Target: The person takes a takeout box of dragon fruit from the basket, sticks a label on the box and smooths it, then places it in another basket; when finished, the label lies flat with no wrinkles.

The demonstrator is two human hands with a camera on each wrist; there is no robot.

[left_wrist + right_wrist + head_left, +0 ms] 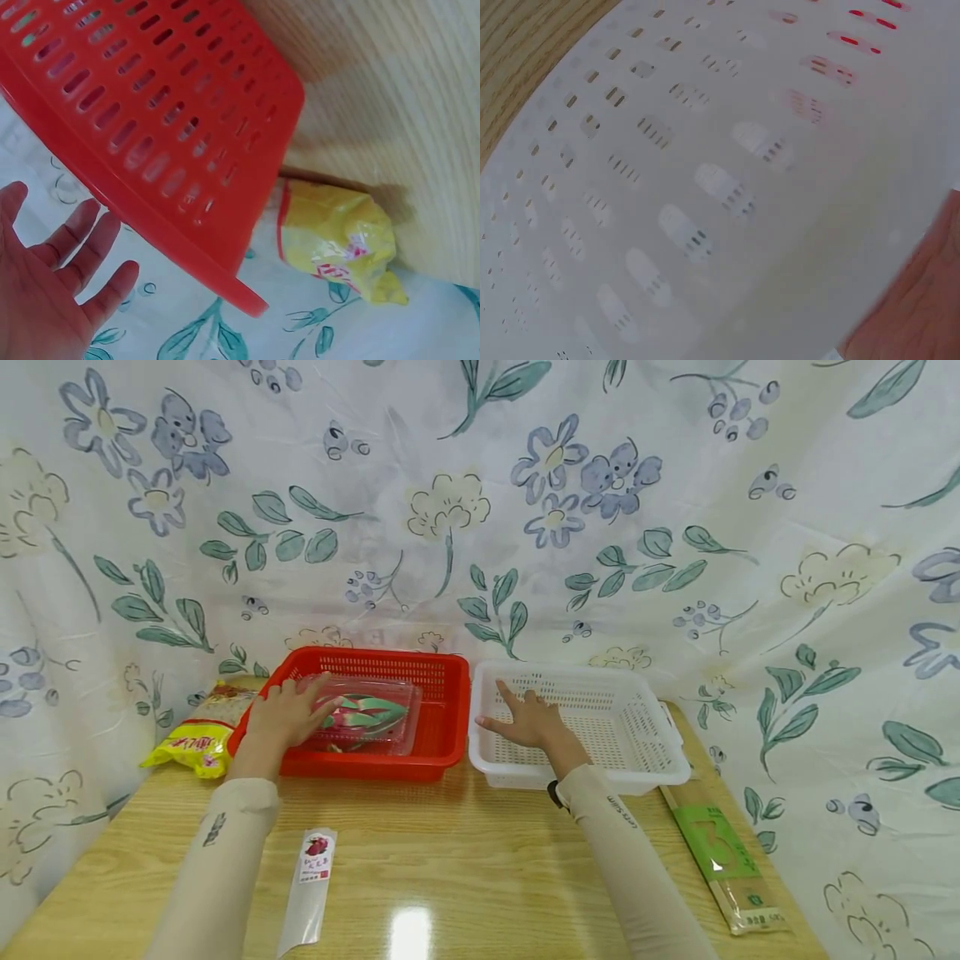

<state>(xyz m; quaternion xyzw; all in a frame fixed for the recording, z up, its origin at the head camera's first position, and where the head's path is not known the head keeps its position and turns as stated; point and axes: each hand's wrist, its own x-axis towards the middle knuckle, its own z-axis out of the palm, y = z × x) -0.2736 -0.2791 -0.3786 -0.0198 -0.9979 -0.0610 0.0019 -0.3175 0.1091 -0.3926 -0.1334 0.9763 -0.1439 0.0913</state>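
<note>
- Head view: the left hand [283, 714] lies with straight, spread fingers on a clear plastic box [367, 716] inside the red basket [442, 727]. The box's contents show only as pink and green shapes through the lid, so they cannot be made out.
- The right hand [529, 720] rests inside the white basket [660, 760] with fingers spread flat and grips nothing. The basket's near wall hides the heel of the hand.
- The two baskets stand side by side on the wooden table [465, 860], touching or nearly so. A flowered cloth [480, 510] hangs behind and to both sides.
- One yellow packet [197, 739] lies left of the red basket and is partly hidden by it.
- One narrow clear sachet [311, 893] lies near the left sleeve. One long packet with a green label [720, 852] lies right of the white basket, its near end cut off.
- Left wrist view: the red basket's slotted wall [150, 120] fills the upper left, and the box is hidden behind it. The left hand [52, 285] shows an open palm with fingers apart, cut off at the frame edge. The yellow packet [337, 240] lies beside the basket.
- Right wrist view: the white basket's wall [705, 187] fills nearly everything, blurred. Only a sliver of the right hand [922, 300] shows at the lower right, so its fingers cannot be told here.
</note>
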